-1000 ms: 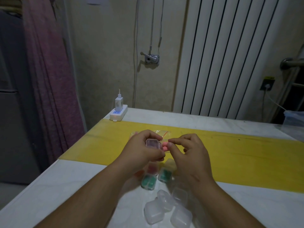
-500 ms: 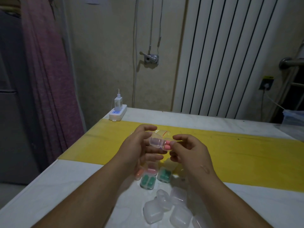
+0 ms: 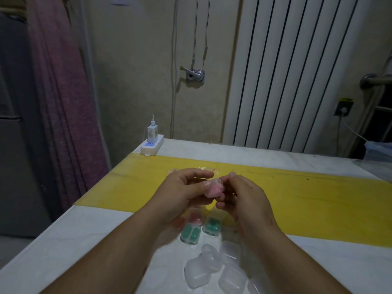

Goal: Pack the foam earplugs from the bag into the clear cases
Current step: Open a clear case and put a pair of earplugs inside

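My left hand (image 3: 182,190) grips a small clear case (image 3: 213,188) with pink foam earplugs showing inside. My right hand (image 3: 244,196) pinches the case's right side, fingers curled around it, above the yellow strip of the table. The clear bag (image 3: 206,169) lies flat behind my hands, mostly hidden. On the white tabletop below sit two cases with green earplugs (image 3: 191,233) (image 3: 212,224) and a case with pink ones (image 3: 196,217). Several empty clear cases (image 3: 214,266) are heaped nearer to me.
A white power strip (image 3: 151,146) with a charger plugged in stands at the table's far left corner. A yellow band (image 3: 297,200) crosses the white table (image 3: 74,240). A pink curtain hangs at left and a radiator stands behind the table. A clear container (image 3: 378,154) sits far right.
The pink earplug pinched in my right hand has gone into the case. Both hands have closed around the case and come a little lower.
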The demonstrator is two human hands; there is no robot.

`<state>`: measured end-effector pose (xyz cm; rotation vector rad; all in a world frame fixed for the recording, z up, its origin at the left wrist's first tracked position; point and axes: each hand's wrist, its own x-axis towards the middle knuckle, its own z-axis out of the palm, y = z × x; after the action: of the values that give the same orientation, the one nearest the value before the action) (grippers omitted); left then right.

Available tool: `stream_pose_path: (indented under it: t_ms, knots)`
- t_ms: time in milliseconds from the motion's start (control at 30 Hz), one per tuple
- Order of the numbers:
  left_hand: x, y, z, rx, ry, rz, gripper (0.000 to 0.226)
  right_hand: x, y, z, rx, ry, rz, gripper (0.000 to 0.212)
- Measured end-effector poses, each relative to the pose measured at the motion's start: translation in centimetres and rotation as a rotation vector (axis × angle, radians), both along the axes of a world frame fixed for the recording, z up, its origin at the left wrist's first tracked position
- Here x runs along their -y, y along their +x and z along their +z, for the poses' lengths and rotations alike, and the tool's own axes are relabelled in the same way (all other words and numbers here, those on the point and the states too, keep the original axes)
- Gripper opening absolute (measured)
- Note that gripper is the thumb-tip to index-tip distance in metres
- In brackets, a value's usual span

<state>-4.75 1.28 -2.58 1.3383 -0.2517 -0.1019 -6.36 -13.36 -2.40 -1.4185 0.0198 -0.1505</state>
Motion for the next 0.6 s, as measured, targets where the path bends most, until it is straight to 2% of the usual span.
stream_pose_path:
  t_ms: [67, 133, 233, 333, 433, 500, 600]
  knots:
    - [0.0, 0.1, 0.0, 0.01, 0.015, 0.019, 0.023, -0.1, -0.1, 0.2, -0.024, 0.063, 0.026, 0.044]
    - [0.0, 0.1, 0.0, 0.026, 0.037, 0.044, 0.026, 0.1, -0.2, 0.2, -0.042, 0.026, 0.048, 0.048]
    - [-0.2, 0.2, -0.1, 0.061, 0.09, 0.061, 0.026, 0.1, -0.3, -0.1, -0.024, -0.057, 0.074, 0.026]
    - [-0.4, 0.5, 0.0, 0.066, 0.066, 0.109, 0.018, 0.2, -0.1, -0.1, 0.05, -0.076, -0.009, 0.004]
    - [-1.0, 0.9, 0.4, 0.075, 0.061, 0.195, 0.018, 0.7, 0.2, 0.4, 0.111, -0.093, -0.046, 0.004]
    - [-1.5, 1.2, 0.4, 0.1, 0.089, 0.24, 0.017, 1.2, 0.1, 0.5, 0.122, -0.247, -0.017, 0.007]
    - [-1.8, 1.4, 0.2, 0.111, 0.127, 0.298, 0.018, 1.5, -0.5, 0.6, 0.017, -0.623, 0.129, 0.01]
